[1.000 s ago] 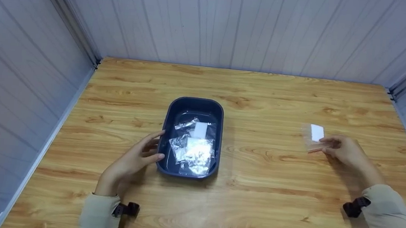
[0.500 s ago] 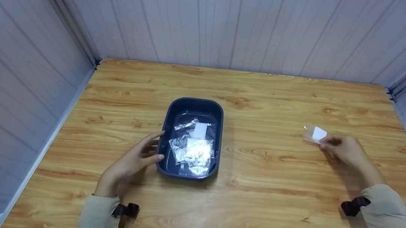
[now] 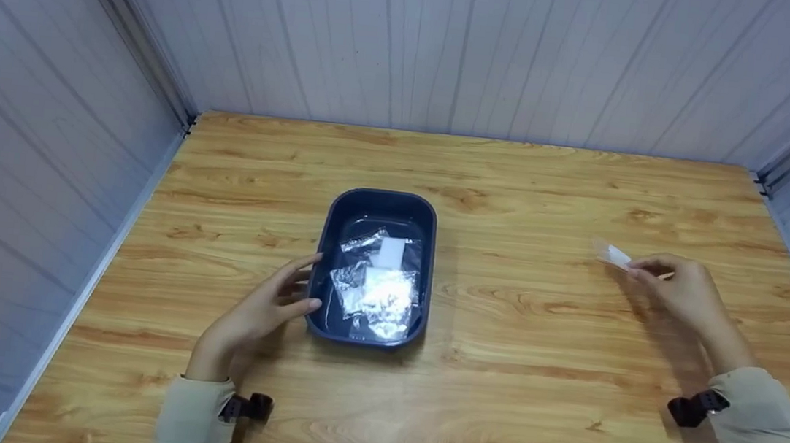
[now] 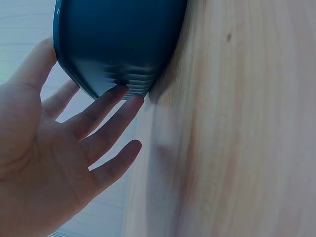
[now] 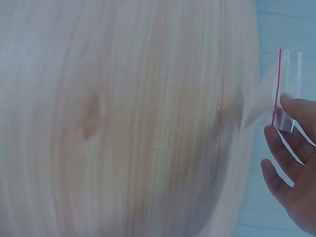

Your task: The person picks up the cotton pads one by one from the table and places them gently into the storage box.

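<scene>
A small clear zip bag [image 3: 613, 256] with a white insert is pinched by its edge between thumb and fingers of my right hand [image 3: 685, 289]. It is tilted and lifted off the tabletop; the right wrist view shows the red line along its seal [image 5: 280, 74]. My left hand [image 3: 254, 317] touches the left side of a dark blue plastic basin [image 3: 382, 205]. Its fairly straight fingers [image 4: 111, 128] rest against the outer wall, thumb at the rim. Inside the basin lie several shiny clear bags [image 3: 351, 290], some with white inserts [image 3: 391, 253].
The basin stands on a wood-grain table [image 3: 507, 409], left of its middle. Pale panel walls [image 3: 420, 48] close off the back and both sides. A small black camera sits on each wrist, over beige sleeves [image 3: 196, 421].
The bag at my right hand has tilted up off the tabletop and now shows nearly edge-on. My right hand has risen slightly. My left hand and the basin stay put.
</scene>
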Available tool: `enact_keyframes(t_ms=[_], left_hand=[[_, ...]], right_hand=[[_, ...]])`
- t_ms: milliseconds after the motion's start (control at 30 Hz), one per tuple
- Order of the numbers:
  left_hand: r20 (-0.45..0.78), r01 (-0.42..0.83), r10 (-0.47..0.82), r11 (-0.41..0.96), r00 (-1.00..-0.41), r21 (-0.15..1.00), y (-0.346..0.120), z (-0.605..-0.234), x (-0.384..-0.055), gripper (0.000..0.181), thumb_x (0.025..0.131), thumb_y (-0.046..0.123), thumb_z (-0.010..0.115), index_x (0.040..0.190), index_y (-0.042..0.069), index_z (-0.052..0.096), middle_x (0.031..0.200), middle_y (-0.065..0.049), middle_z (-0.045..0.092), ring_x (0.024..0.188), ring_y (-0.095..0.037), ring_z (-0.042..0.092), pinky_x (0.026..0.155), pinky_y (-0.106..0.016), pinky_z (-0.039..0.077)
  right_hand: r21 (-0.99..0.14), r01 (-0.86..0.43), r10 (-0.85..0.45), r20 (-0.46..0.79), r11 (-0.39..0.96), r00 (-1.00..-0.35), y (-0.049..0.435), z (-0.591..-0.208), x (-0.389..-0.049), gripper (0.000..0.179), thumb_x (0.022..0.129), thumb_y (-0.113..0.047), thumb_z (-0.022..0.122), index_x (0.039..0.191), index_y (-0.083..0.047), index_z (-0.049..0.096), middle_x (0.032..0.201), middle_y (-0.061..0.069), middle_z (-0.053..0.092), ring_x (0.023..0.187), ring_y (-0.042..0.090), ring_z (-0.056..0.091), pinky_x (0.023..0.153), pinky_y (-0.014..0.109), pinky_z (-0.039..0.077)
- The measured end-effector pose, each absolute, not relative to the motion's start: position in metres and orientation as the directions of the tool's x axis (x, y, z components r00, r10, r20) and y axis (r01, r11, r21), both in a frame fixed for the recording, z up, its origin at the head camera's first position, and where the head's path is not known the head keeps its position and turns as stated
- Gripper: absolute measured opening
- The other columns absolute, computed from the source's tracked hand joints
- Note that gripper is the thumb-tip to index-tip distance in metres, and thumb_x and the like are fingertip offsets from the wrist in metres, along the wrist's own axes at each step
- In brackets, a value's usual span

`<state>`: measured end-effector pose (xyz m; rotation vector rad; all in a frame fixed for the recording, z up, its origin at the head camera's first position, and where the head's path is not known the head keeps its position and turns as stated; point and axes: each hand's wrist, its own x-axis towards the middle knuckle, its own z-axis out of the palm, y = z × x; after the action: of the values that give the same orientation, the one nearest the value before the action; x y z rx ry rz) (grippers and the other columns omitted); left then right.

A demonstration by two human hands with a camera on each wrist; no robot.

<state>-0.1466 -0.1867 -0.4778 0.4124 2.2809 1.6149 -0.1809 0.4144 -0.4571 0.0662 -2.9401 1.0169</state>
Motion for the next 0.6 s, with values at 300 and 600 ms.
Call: enact_keyframes(t_ms=[300,600], left_hand=[[-0.087,0.051,0.407,0.317,-0.909,0.947,-0.186,-0.478,-0.148,0.071,0.094,0.01,0.067,0.155,0.014,0.032,0.148,-0.029,0.038,0.134,-0.045,0.041,0.11,-0.052,0.038],[-0.1,0.046,0.393,0.347,-0.914,0.937,-0.187,-0.477,-0.147,0.071,0.094,0.014,0.068,0.155,0.018,0.032,0.149,-0.026,0.039,0.134,-0.043,0.041,0.11,-0.052,0.038]], right_hand=[[-0.582,-0.079,0.013,0.152,0.809,-0.988,0.404,-0.451,-0.176,0.032,0.099,-0.032,0.062,0.107,-0.004,0.073,0.103,0.018,0.071,0.091,0.022,0.06,0.074,0.025,0.046],[-0.584,-0.117,0.028,0.234,0.803,-0.972,0.389,-0.443,-0.172,0.03,0.097,-0.03,0.066,0.105,-0.002,0.074,0.099,0.016,0.072,0.084,-0.002,0.053,0.076,0.021,0.043]])
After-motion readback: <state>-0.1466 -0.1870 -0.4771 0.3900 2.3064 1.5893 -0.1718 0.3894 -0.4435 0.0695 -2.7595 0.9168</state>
